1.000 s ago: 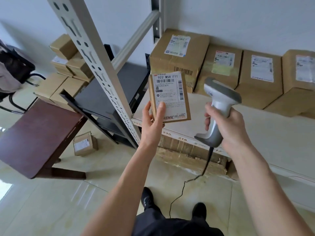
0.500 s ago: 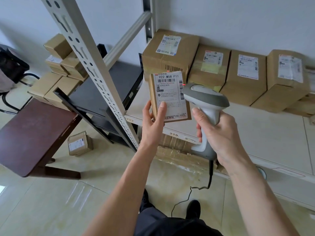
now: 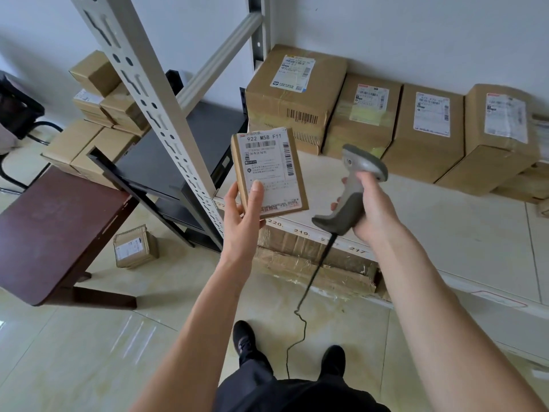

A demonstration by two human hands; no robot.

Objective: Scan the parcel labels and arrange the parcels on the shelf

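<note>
- Left hand [image 3: 244,209] is up in front of the shelf [image 3: 445,221], forearm reaching in from the bottom of the view, palm turned toward the camera.
- Its grip is closed on a small flat parcel [image 3: 269,171]: thumb pressed on the lower left of the label, the other fingers behind the box where they can't really be seen.
- The parcel is held upright-ish, tilted a bit, label [image 3: 267,166] facing the camera. It hangs just over the shelf's front left corner, next to the perforated upright post [image 3: 154,93], not resting on anything.
- Right hand [image 3: 370,209] is wrapped around the handle of a grey barcode scanner [image 3: 353,185], so that grip is closed on it too. The wrist is cocked, and the scanner head sits to the right of the parcel, apart from it.
- The scanner's cable [image 3: 309,286] drops down toward the floor between the person's shoes.
- A row of four labelled cardboard boxes [image 3: 427,135] stands along the back of the shelf against the wall.
- One small parcel on the floor [image 3: 135,246] lies beside a dark brown table [image 3: 50,230], and more boxes are stacked further left.
</note>
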